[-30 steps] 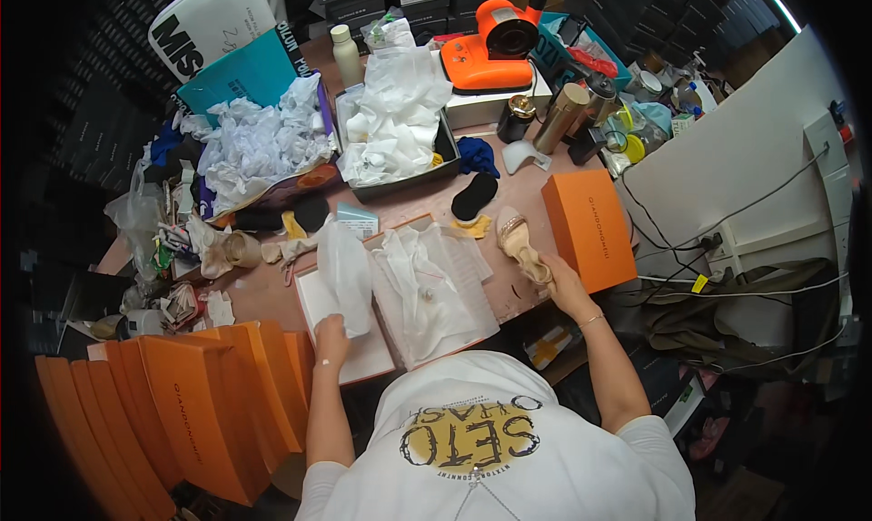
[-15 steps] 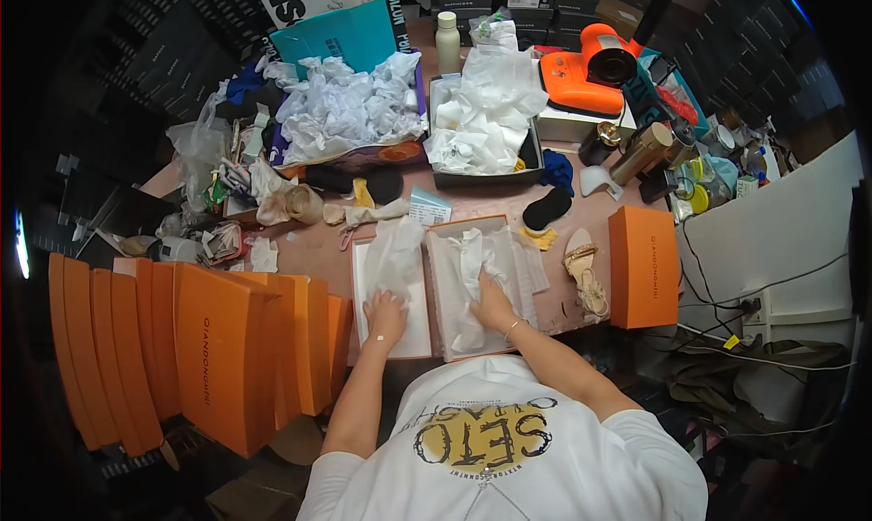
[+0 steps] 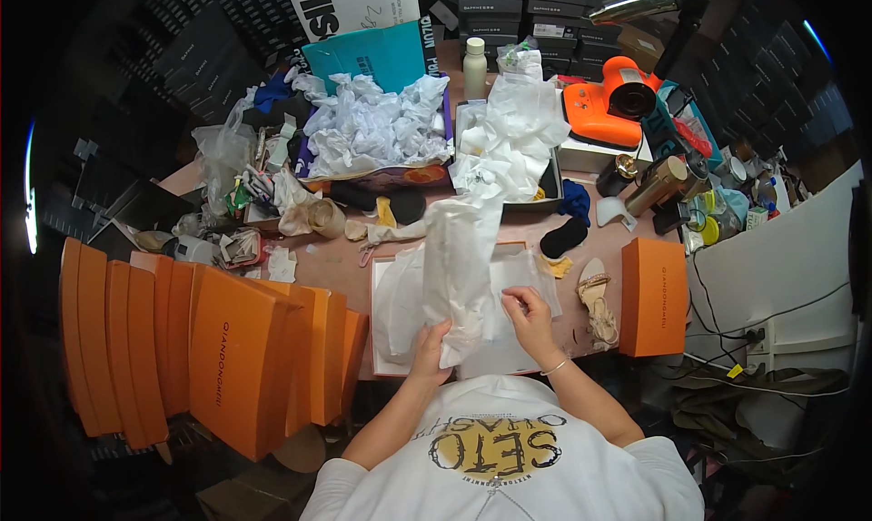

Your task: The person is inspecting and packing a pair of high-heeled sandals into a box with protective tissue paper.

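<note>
My left hand (image 3: 430,350) grips the lower end of a long paper-wrapped bundle (image 3: 460,271), raised above the open shoebox. White tissue hides its contents. Over the right half of the orange-edged shoebox (image 3: 511,247), my right hand (image 3: 530,321) has its fingers bent together in a loose pinch; anything between them is too small to make out. White tissue paper (image 3: 398,294) lines the box's left half. To the right of the box, a beige strappy sandal (image 3: 596,307) lies on the pink table.
Orange shoeboxes (image 3: 241,357) stand in a row at the left, and another orange box (image 3: 653,298) stands at the right. Farther back are a box of crumpled tissue (image 3: 377,126), a dark tray of white paper (image 3: 518,130), a bottle (image 3: 475,69) and an orange device (image 3: 599,112).
My left hand has taken hold of the paper-wrapped bundle and lifted it from the box. My right hand has come off the paper and moved slightly right. The whole view has shifted.
</note>
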Demonstrator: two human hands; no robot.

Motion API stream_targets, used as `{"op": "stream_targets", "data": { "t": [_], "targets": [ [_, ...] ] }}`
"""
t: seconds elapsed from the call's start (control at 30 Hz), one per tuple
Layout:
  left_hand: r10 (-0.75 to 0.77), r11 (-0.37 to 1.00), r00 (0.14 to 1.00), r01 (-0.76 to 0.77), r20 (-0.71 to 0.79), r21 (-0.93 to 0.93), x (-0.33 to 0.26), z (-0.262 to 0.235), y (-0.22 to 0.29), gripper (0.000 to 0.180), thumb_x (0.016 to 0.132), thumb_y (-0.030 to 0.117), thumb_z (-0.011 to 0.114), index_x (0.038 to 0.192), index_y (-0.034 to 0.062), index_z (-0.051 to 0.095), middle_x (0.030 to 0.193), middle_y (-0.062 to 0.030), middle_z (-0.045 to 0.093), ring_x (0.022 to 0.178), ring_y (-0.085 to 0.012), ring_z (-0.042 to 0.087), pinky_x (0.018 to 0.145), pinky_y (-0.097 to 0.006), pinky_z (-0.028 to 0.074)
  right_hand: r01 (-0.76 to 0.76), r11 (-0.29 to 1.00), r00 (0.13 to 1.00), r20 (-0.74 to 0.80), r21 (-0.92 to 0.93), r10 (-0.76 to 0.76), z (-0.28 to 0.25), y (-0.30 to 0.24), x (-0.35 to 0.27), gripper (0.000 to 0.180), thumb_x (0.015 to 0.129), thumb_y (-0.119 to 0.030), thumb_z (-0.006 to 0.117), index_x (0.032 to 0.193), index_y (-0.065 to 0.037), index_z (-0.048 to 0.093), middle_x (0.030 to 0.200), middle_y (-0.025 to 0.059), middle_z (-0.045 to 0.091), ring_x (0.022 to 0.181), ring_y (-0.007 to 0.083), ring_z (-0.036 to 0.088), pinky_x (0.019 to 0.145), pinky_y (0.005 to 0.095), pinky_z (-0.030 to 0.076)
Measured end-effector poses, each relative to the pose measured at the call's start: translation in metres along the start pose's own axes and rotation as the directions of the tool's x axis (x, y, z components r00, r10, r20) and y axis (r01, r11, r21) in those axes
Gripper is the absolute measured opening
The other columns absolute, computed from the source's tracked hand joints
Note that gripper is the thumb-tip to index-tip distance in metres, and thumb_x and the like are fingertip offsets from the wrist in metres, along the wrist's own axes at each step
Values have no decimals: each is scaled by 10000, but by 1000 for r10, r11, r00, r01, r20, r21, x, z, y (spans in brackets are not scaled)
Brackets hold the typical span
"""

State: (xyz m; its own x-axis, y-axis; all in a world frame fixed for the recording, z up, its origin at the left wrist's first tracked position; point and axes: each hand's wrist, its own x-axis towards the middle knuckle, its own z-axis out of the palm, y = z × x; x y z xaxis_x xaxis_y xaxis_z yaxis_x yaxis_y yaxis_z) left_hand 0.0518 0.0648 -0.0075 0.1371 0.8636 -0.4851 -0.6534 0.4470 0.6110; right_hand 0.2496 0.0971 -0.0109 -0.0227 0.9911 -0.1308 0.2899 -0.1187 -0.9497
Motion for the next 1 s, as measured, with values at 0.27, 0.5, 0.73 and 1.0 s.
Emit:
{"op": "stream_targets", "data": {
  "t": [0.27, 0.5, 0.73, 1.0],
  "targets": [
    [-15, 981, 992, -9, 123, 196, -17, -38, 40, 437, 810, 141, 497, 1206, -42, 517, 1097, -116, 617, 966, -197, 629, 839, -304, 506, -21, 996, 800, 600, 87, -36, -1, -51, 23, 505, 873, -314, 626, 1225, 26, 502, 1167, 236, 572, 982, 301, 607, 811, 347, 493],
    [36, 990, 977, -63, 210, 126, -2, -49, 14, 466, 852, 246, 631, 1210, -30, 520, 1096, -49, 604, 975, -134, 577, 871, -282, 462, 107, 978, 711, 702, -179, 51, 13, -23, -28, 338, 854, -272, 650, 995, 34, 612, 911, 159, 643, 714, 251, 613, 671, 329, 492],
    [-132, 772, 964, -46, 232, 634, -28, -37, 58, 395, 836, 59, 621, 1215, -13, 537, 1066, -30, 621, 944, -105, 574, 845, -260, 464, 334, 933, 912, 298, -134, -283, -113, -112, 0, 396, 813, -276, 695, 1076, 1, 591, 970, 168, 644, 844, 323, 631, 749, 360, 486],
    [-181, 631, 976, 21, 121, 776, -16, -76, 64, 212, 868, 87, 629, 1059, -3, 615, 908, -22, 641, 787, -78, 579, 704, -232, 473, 78, 994, 703, 703, 72, -106, -53, -70, -63, 703, 825, -305, 688, 1388, -52, 351, 1060, 123, 631, 955, 242, 607, 826, 315, 460]
  ]
}}
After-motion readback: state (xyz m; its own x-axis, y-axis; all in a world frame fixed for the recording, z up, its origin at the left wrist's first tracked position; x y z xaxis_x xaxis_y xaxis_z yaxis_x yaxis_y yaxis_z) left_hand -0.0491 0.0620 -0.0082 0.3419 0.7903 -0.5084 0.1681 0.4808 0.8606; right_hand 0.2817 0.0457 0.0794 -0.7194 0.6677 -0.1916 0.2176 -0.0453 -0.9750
